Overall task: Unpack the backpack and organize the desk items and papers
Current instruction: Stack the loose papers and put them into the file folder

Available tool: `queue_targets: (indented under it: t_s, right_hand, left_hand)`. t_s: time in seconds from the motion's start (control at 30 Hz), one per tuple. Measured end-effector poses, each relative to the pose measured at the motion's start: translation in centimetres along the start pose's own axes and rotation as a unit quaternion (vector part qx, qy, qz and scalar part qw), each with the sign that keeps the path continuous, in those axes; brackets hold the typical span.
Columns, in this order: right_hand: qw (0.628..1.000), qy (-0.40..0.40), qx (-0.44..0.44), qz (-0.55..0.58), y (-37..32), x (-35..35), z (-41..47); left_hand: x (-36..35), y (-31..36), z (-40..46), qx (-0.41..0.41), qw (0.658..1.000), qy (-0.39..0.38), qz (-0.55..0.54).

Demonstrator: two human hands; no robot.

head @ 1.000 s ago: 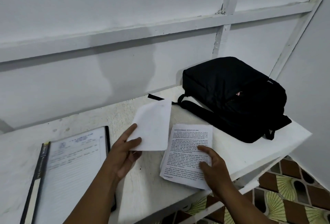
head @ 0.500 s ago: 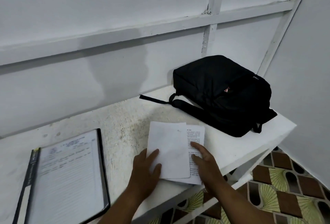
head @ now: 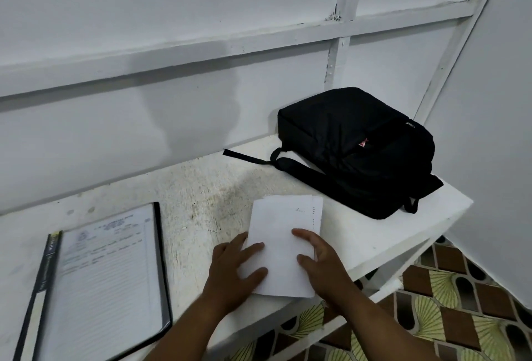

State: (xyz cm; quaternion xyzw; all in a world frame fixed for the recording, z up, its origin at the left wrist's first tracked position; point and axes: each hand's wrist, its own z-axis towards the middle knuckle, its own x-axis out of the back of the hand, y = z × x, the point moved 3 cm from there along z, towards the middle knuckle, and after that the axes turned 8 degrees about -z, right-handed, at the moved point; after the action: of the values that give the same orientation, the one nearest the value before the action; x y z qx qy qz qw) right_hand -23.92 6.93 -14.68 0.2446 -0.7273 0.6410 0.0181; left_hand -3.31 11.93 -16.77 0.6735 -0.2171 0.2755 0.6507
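White-painted wall panels (head: pixel 201 29) crossed by raised battens fill the upper part of the view, meeting a second plain wall at the right. Below them runs a white desk top (head: pixel 201 193), scuffed and speckled with grime across its middle, its right corner ending above a tiled floor patterned in brown and pale green (head: pixel 460 303).

On the far right end of the desk lies a black fabric backpack (head: pixel 354 147), flat on its side and close to the wall corner, with a small red tag on its front. One padded shoulder strap runs along its near edge, and a thin webbing strap trails leftward across the desk.

At the left, a black-covered book with a lined, printed white page facing up (head: pixel 106 280) rests on the desk and reaches to the near edge. It sits well apart from the backpack.

Between the two, near the desk's front edge, is a small stack of white paper sheets (head: pixel 283 231). The top sheet is blank; a sliver of printed text shows on a sheet beneath, along the right side.

Both hands are spread flat on this stack, grasping nothing. The left hand (head: pixel 236 271) presses its extended fingers on the stack's left part, and the right hand (head: pixel 322 263) lays its fingers against the right part, thumb and forefinger on the top sheet.
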Motion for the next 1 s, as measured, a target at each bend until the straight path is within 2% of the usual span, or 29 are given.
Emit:
queue_targets:
  t_s: [0.07, 0.13, 0.23, 0.33, 0.4, 0.47, 0.53, 0.63, 0.7, 0.8, 0.87, 0.93, 1.0]
  right_hand:
    - [1.000, -0.003, 0.008, 0.013, -0.6, 0.0, -0.3]
    - [0.999, -0.013, 0.007, 0.037, -1.2, 0.0, -0.4]
    - [0.996, -0.055, 0.009, 0.066, -2.5, -0.7, -0.6]
    - [0.992, -0.083, -0.010, 0.093, -3.9, -1.6, -0.5]
    - [0.983, -0.097, -0.068, 0.139, -4.3, -2.2, -0.1]
    - [0.971, -0.119, -0.136, 0.159, -4.4, -3.0, -0.1]
    - [0.967, -0.145, -0.163, 0.130, -4.2, -4.0, -0.2]
    - [0.971, -0.156, -0.158, 0.092, -3.9, -4.9, -0.3]
    - [0.972, -0.172, -0.133, 0.087, -4.2, -5.1, -0.2]
    - [0.983, -0.178, -0.012, -0.049, -5.2, -5.6, 0.3]
    - [0.973, -0.123, 0.126, -0.149, -6.4, -6.4, 0.3]
    - [0.948, -0.038, 0.256, -0.183, -7.4, -7.0, 0.3]
    - [0.922, 0.024, 0.339, -0.187, -7.8, -6.8, 0.4]
  left_hand:
    - [0.3, 0.1, 0.2, 0.003, 0.998, 0.004, -0.066]
    - [1.1, 0.2, 0.0, 0.031, 0.980, 0.036, -0.191]
    - [2.6, 0.7, -0.4, 0.108, 0.908, 0.056, -0.401]
    - [4.0, 1.4, -1.1, 0.142, 0.853, 0.035, -0.502]
    - [4.8, 1.9, -1.7, 0.171, 0.833, 0.003, -0.527]
    - [5.2, 2.1, -2.1, 0.211, 0.830, -0.013, -0.516]
    - [5.5, 1.6, -2.5, 0.253, 0.839, -0.004, -0.481]
    - [5.6, 0.7, -3.2, 0.282, 0.842, -0.011, -0.461]
    - [5.8, 0.1, -3.7, 0.271, 0.859, -0.012, -0.434]
    - [6.0, 0.3, -3.6, 0.211, 0.928, 0.018, -0.308]
    - [6.1, 1.4, -3.3, 0.137, 0.965, 0.076, -0.209]
    - [6.5, 2.6, -3.1, 0.032, 0.974, 0.166, -0.154]
    - [7.4, 3.1, -3.0, -0.076, 0.951, 0.275, -0.121]
